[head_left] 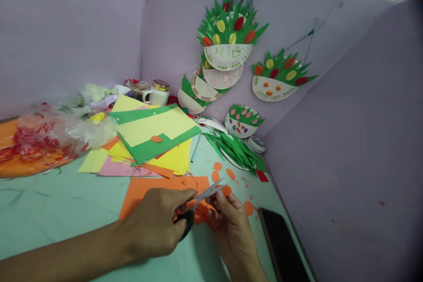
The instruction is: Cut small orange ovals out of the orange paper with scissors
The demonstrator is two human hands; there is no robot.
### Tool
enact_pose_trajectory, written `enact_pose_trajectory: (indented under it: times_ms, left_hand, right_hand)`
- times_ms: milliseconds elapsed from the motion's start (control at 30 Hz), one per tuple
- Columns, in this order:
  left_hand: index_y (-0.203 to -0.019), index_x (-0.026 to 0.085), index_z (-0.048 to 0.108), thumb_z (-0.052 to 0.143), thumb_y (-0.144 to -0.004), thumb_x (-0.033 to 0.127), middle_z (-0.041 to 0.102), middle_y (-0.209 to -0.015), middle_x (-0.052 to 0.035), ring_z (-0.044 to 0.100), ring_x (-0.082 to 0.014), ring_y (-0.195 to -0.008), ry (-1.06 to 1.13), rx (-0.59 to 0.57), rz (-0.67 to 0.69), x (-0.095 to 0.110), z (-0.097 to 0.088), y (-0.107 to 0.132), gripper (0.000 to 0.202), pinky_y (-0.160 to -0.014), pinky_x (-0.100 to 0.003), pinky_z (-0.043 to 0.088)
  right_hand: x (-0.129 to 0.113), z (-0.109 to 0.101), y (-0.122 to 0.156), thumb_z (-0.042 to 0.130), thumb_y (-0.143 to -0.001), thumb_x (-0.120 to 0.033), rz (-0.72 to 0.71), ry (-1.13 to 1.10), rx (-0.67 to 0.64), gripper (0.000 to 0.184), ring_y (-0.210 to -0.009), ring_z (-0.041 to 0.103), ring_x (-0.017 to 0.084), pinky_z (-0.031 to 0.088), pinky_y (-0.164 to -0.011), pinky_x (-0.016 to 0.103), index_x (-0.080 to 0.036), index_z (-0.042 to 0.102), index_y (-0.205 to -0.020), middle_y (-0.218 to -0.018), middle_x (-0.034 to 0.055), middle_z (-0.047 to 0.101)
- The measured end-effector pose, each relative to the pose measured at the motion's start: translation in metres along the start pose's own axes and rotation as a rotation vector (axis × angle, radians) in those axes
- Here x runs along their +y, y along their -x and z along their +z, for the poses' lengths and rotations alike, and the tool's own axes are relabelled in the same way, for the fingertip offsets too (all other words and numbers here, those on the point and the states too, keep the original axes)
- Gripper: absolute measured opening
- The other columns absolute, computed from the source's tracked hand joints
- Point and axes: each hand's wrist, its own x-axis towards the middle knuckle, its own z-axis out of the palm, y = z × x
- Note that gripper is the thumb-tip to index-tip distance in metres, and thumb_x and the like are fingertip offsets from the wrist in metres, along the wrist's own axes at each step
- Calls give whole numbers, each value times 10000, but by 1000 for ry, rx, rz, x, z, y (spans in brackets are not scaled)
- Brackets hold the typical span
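Observation:
My left hand reaches in from the lower left, closed round the black handles of a pair of scissors. The silver blades point up and to the right. My right hand pinches a small orange paper piece right at the blades. Both hands hover over an orange paper sheet lying on the pale green table. Several cut orange ovals lie just beyond the hands.
A stack of green, yellow and pink paper sheets lies behind. Green paper leaves on a plate, a mug and a plastic bag stand further back. Paper-plate crafts hang on the wall. A dark phone lies at the right.

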Motion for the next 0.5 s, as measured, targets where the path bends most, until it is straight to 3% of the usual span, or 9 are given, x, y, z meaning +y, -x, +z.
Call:
enact_pose_trajectory:
  times_ms: [167,500]
  left_hand:
    - [-940,240,574,453,-714,171,605,-690,29,533,-121,-598,-6,-7,7,0,0,0,265,-569,-205,356]
    - [-792,236,523,440,-707,165,556,-647,50,468,-105,-557,8,-24,-3,0,0,1,139,-531,-205,305]
  right_hand:
    - [-1,2,0,831,-505,-248,-10,-17,-27,218,-602,628,104,455,-475,148,-177,699,-663,-666,8,706]
    - [-1,4,2,814,-537,-248,-33,-4,-95,189,-617,641,122,462,-495,173,-180,703,-673,-694,22,722]
